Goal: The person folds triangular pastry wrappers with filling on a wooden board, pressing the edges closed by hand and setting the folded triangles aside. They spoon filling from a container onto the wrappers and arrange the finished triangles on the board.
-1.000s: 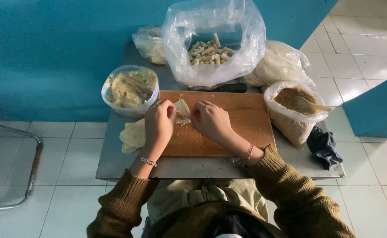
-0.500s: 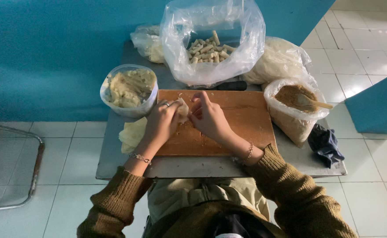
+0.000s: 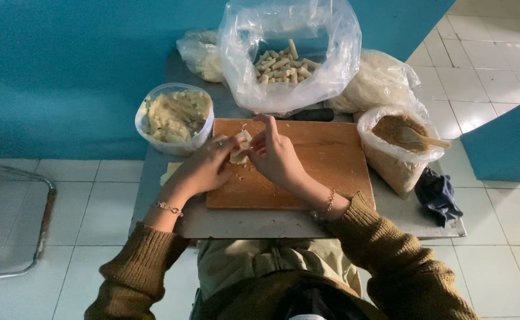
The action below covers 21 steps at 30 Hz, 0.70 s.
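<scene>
A pale folded dough wrapper [image 3: 240, 148] is pinched between the left hand [image 3: 204, 169] and right hand [image 3: 279, 157] above the brown wooden cutting board [image 3: 325, 166], before a clear plastic bag of pale rolls [image 3: 286, 56] on the grey table [image 3: 260, 224]

You hold a small, pale piece of dough wrapper [image 3: 240, 148] between your two hands. It looks soft and folded up. It sits just above the far left part of the wooden board [image 3: 307, 178].

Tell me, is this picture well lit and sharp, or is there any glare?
Head view: dim, soft light, no hard shadows; pale glare streaks on the clear plastic bag; left hand and right hand sharp enough, but the pale wrapper they pinch lacks detail.
</scene>
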Each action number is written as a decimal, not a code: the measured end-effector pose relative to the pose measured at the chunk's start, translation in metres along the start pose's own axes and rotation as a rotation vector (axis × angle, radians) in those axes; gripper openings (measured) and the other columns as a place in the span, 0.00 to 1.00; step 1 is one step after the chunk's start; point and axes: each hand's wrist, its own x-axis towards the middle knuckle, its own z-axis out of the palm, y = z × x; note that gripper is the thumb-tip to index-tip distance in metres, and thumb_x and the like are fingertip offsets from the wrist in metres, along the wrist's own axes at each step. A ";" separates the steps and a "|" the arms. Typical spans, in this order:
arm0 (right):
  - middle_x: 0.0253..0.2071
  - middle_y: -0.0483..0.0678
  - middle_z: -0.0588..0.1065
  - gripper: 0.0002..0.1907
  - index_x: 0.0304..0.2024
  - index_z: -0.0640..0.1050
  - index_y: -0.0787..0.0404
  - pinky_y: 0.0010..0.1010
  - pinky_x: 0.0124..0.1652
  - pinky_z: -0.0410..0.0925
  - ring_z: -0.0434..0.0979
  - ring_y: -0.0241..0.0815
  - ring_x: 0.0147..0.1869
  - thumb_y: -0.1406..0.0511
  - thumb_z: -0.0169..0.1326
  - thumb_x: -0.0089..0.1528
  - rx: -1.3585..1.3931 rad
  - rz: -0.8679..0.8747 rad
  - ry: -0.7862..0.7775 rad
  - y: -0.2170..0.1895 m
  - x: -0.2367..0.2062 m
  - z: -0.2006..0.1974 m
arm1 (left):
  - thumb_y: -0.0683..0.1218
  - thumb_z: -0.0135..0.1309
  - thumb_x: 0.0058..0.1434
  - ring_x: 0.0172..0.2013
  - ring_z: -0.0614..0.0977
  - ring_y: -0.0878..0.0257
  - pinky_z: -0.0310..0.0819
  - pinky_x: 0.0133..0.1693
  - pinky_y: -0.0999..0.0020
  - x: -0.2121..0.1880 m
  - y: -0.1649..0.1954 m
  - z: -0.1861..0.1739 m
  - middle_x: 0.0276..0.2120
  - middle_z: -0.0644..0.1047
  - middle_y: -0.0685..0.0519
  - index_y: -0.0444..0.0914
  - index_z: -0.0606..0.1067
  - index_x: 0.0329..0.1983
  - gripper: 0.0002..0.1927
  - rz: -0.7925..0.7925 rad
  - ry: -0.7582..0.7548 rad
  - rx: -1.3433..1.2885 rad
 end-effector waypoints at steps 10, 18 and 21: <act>0.44 0.53 0.81 0.36 0.67 0.59 0.59 0.43 0.45 0.74 0.82 0.58 0.49 0.69 0.59 0.59 -0.230 -0.152 -0.048 0.004 -0.005 0.004 | 0.34 0.51 0.61 0.52 0.79 0.46 0.75 0.49 0.54 0.003 0.001 -0.004 0.51 0.76 0.45 0.44 0.62 0.67 0.30 0.044 -0.008 -0.015; 0.43 0.56 0.81 0.34 0.68 0.59 0.62 0.49 0.49 0.71 0.79 0.62 0.50 0.74 0.50 0.60 -0.326 -0.265 -0.125 -0.002 -0.008 -0.003 | 0.37 0.58 0.58 0.50 0.81 0.53 0.78 0.50 0.59 0.004 -0.008 0.000 0.63 0.68 0.37 0.39 0.70 0.57 0.23 0.104 0.087 -0.028; 0.46 0.56 0.81 0.31 0.66 0.61 0.61 0.46 0.48 0.72 0.80 0.61 0.52 0.74 0.50 0.60 -0.234 -0.248 -0.146 -0.005 -0.007 -0.009 | 0.38 0.60 0.55 0.48 0.81 0.55 0.76 0.52 0.58 0.007 -0.010 0.001 0.58 0.71 0.39 0.35 0.77 0.50 0.18 0.140 0.144 0.026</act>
